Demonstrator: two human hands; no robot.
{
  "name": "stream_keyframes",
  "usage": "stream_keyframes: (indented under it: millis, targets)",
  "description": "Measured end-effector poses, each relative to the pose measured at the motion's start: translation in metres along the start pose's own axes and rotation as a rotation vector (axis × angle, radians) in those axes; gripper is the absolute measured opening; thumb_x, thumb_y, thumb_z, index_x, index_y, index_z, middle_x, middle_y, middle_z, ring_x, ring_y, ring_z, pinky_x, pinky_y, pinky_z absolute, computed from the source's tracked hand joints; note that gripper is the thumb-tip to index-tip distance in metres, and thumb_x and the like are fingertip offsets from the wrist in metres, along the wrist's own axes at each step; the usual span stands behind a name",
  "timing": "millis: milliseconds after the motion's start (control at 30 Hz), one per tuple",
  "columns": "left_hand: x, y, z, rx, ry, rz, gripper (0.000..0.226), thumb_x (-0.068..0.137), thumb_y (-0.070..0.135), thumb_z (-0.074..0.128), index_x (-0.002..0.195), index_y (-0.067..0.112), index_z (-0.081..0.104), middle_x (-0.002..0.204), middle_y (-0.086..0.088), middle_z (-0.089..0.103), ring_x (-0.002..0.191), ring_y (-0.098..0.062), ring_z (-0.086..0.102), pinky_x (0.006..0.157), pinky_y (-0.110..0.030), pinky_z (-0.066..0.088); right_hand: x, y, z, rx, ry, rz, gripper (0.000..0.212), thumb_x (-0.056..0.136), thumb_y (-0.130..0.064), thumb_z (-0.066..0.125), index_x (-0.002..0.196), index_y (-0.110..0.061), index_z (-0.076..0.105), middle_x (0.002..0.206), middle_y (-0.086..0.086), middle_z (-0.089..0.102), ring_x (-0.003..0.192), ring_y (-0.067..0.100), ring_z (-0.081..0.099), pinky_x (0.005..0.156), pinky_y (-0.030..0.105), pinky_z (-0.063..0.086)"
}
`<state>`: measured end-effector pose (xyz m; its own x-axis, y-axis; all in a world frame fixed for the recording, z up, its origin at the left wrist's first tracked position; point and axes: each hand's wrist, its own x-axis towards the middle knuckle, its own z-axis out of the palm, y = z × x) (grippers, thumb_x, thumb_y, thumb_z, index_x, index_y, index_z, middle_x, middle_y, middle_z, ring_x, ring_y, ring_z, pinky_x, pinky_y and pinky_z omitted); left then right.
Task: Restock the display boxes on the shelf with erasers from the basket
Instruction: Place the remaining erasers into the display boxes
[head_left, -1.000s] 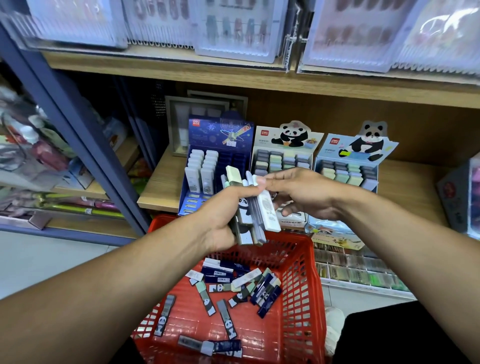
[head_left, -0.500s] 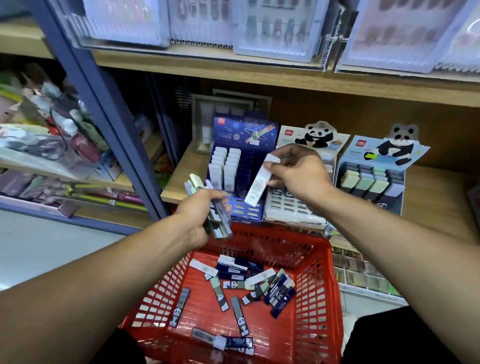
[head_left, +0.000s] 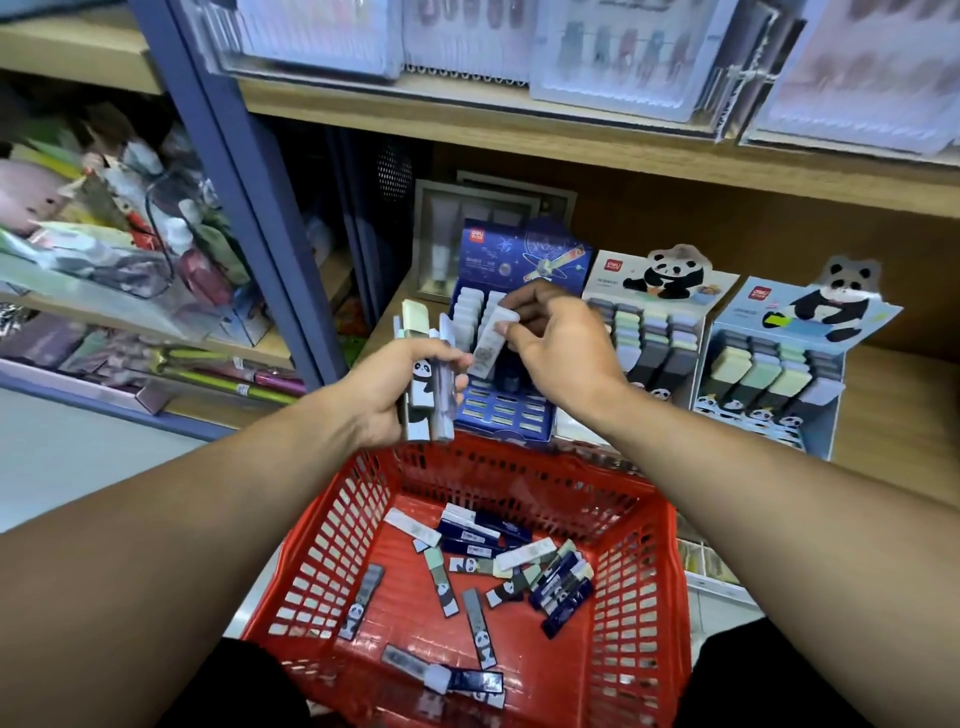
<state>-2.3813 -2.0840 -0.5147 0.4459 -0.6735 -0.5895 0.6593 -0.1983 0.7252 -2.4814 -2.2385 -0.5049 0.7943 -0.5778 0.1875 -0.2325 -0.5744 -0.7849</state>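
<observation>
Roughly twenty slim, rectangular sleeved erasers (head_left: 470, 566) lie loose on the floor of the red perforated plastic basket (head_left: 639, 597), some in dark blue wrappers, others in pale wrappers printed with pandas. Above the basket's far rim, the left hand (head_left: 387, 400) curls its fingers round an upright bundle of panda-print erasers (head_left: 426, 379); their pale green and white ends project above the fist. Just right of it, the right hand (head_left: 558, 353) pinches a single white eraser (head_left: 491, 340) between thumb and fingertips, tilted, directly in front of the dark blue cardboard display box (head_left: 511, 410) on the wooden shelf (head_left: 883, 415). That box holds columns of white erasers. Two light panda-topped cardboard display boxes (head_left: 670, 291) stand to its right, filled with pastel and grey erasers. Compared with half a second ago, the left hand has risen from the basket rim and now sits close beside the right, and the white eraser has stayed at the blue box.
</observation>
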Motion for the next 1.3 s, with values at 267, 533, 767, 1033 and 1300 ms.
stream_keyframes:
  millis: [267,533,767,1033,1300]
  targets:
    - [0.004,0.005,-0.009,-0.129,0.180,0.032,0.017,0.091,0.021,0.062,0.088,0.007,0.071,0.079,-0.005,0.068,0.066,-0.016,0.066,0.066,-0.031,0.053,-0.004,-0.005,0.018,-0.052,-0.043,-0.128,0.007,0.095,-0.019,0.068,0.099,-0.022,0.062,0.084,-0.014,0.064,0.077,-0.001,0.061,0.069,0.017,0.050]
    - [-0.001,0.006,-0.017,-0.210,0.241,0.040,0.022,0.093,0.020,0.057,0.098,0.001,0.068,0.087,-0.008,0.068,0.076,-0.019,0.066,0.067,-0.032,0.053,0.003,-0.004,0.027,-0.152,-0.072,-0.101,0.009,0.094,-0.020,0.067,0.103,-0.023,0.068,0.086,-0.012,0.068,0.078,0.008,0.064,0.077,0.027,0.054]
    - [-0.009,0.009,-0.015,-0.211,0.239,0.058,0.029,0.096,0.016,0.055,0.117,0.001,0.066,0.103,-0.007,0.071,0.085,-0.019,0.069,0.068,-0.034,0.054,0.003,-0.014,0.027,-0.586,-0.159,-0.194,0.030,0.101,-0.029,0.051,0.124,-0.034,0.069,0.117,-0.005,0.070,0.103,0.023,0.066,0.085,0.035,0.053]
    - [-0.021,0.013,-0.008,-0.136,0.069,0.053,0.020,0.096,0.020,0.063,0.107,0.007,0.072,0.091,-0.004,0.075,0.072,-0.014,0.071,0.068,-0.029,0.056,-0.003,-0.031,0.013,-0.033,-0.180,0.003,0.033,0.101,-0.044,0.053,0.126,-0.028,0.068,0.100,-0.006,0.074,0.074,0.006,0.062,0.070,0.025,0.046]
    - [-0.027,0.001,0.024,0.148,-0.052,-0.005,0.011,0.092,0.020,0.067,0.090,0.011,0.073,0.078,-0.007,0.075,0.064,-0.017,0.071,0.059,-0.030,0.060,-0.009,-0.030,-0.014,0.433,-0.380,0.369,0.020,0.096,-0.016,0.062,0.110,-0.004,0.069,0.069,0.005,0.064,0.053,0.013,0.058,0.042,0.022,0.038]
